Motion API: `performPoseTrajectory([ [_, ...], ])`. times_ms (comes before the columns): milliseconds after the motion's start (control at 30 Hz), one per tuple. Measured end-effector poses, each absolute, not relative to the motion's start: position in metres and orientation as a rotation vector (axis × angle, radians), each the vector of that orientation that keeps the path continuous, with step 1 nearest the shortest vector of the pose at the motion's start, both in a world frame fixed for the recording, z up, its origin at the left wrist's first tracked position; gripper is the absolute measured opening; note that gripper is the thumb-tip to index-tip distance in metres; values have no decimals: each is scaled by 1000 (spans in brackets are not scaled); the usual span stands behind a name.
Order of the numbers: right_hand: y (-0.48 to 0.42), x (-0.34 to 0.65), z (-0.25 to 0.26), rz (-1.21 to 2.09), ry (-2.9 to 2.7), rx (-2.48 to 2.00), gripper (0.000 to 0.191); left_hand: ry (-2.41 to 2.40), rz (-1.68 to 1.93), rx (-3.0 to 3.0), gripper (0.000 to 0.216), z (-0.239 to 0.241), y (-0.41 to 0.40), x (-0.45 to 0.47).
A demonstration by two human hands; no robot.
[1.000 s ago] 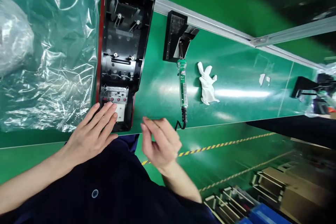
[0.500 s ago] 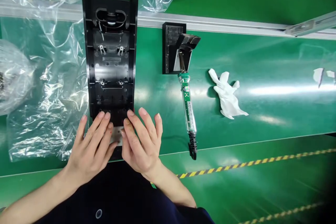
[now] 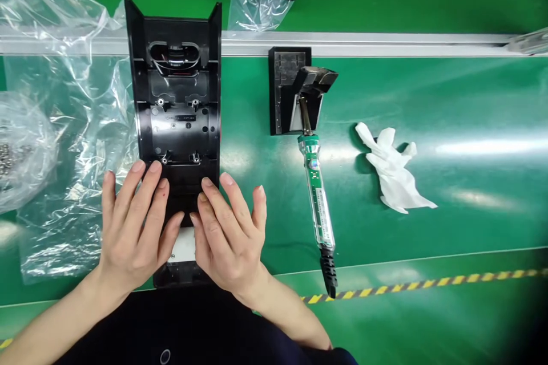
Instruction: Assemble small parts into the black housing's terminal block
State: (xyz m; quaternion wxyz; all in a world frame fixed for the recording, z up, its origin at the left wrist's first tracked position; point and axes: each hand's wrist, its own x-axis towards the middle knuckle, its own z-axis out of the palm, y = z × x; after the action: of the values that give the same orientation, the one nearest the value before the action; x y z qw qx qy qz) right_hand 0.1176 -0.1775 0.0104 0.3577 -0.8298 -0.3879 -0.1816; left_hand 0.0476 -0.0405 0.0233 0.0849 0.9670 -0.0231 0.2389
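A long black plastic housing [image 3: 177, 108] lies open side up on the green bench, with a white part [image 3: 183, 245] at its near end. My left hand [image 3: 132, 222] rests flat on the housing's near left side, fingers spread. My right hand [image 3: 226, 234] lies flat on the near right side, fingers apart, thumb against the white part. Neither hand grips anything.
A soldering iron [image 3: 317, 194] rests in a black stand [image 3: 291, 91] right of the housing. A white glove [image 3: 394, 174] lies further right. Crumpled clear plastic [image 3: 64, 125] and a bag of small metal parts [image 3: 17, 154] lie at the left. An aluminium rail [image 3: 385, 44] runs along the back.
My right hand came from the air onto the housing beside my left hand. Both hands and the housing sit lower in view; the view has levelled out.
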Motion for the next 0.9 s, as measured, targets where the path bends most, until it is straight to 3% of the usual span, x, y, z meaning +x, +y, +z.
performPoseTrajectory([
  [700,-177,117,5,-399,-989,-2131,15,-163,785,2895,34,15,-43,45],
  [900,-187,117,18,-311,-920,-1938,12,-148,727,2908,25,19,-52,42],
])
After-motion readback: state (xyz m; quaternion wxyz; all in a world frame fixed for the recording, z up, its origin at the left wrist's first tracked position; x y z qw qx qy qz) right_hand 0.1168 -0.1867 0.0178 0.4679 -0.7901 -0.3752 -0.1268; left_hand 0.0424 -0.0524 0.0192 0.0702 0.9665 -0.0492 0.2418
